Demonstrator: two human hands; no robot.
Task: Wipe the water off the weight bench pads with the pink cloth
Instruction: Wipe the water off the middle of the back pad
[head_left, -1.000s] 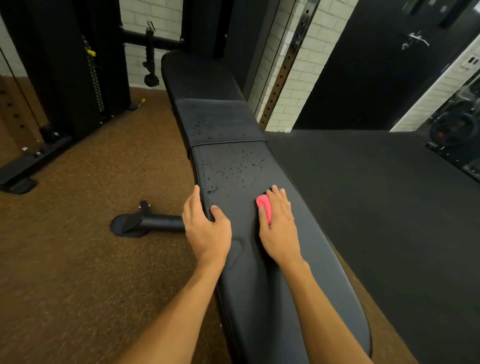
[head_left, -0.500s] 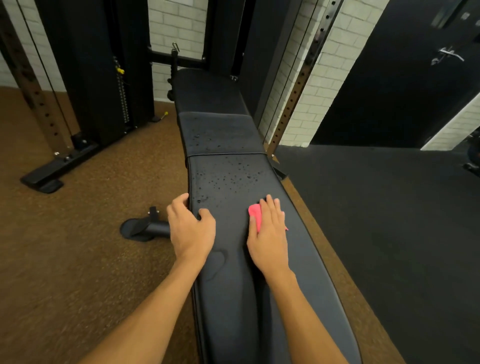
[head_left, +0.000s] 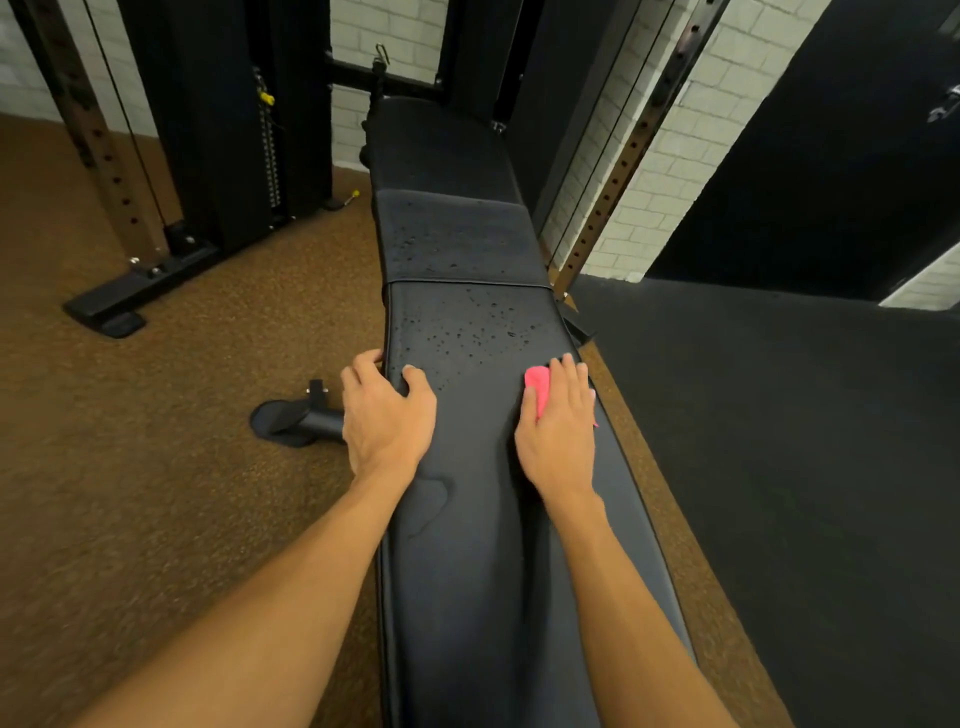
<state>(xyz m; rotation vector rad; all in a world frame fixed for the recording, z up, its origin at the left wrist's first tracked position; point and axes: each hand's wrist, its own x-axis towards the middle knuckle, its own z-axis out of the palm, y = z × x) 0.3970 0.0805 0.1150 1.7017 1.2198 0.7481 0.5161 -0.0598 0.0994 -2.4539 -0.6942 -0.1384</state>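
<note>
- Since half a second ago our right hand (head_left: 558, 431) has slid the pink cloth (head_left: 537, 387) from the middle of the pad out to its right edge and a little forward. Our left hand (head_left: 387, 415) has kept its hold on the left edge.
- The brown floor (head_left: 156, 467) spreads out to the left of the left hand, and a black mat (head_left: 779, 415) covers the ground to the right of the right hand.
- The long pad (head_left: 467, 571) of the bench runs from under our forearms, between both hands and on ahead of them. A streaked wet patch lies on it just behind the left hand.
- Ahead of the fingers comes the middle pad (head_left: 457, 239), then the far pad (head_left: 441, 150), which looks tilted up.
- A black cable machine (head_left: 223, 130) stands far ahead and left of the left hand.
- A white brick wall (head_left: 675, 156) stands ahead and right of the right hand.
- The bench foot (head_left: 296, 423) rests on the floor just left of the left hand.
- The left hand grips the long pad, its fingers curled over the side and its thumb on top.
- The right hand lies flat with straight fingers, pressing the cloth onto the pad. The cloth shows past the forefinger, and a small corner shows by the little finger.
- Water drops (head_left: 467, 327) bead on the long pad just ahead of both hands, and more dot the middle pad.
</note>
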